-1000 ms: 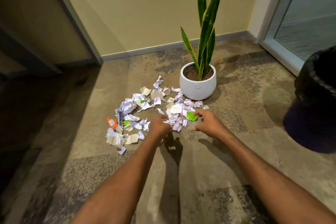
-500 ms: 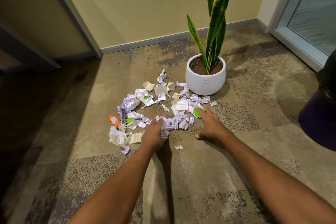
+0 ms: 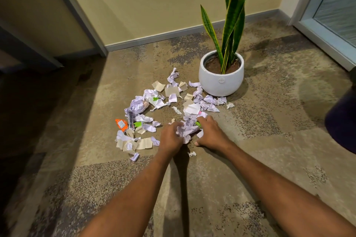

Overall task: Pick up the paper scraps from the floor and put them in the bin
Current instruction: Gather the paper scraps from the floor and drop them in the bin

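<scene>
Both hands, left hand (image 3: 170,136) and right hand (image 3: 211,133), curl round one clump of paper scraps (image 3: 187,130); loose edge pieces may drop before the bin (image 3: 342,121) if squeeze slackens.

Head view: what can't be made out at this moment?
Bin: mostly cut off by the right edge.
Scraps between the hands: partly covered by left hand and right hand; grip unclear, fingers blurred.
Orange wrapper: print too small to read.
Plant: tips cut off at top.
</scene>
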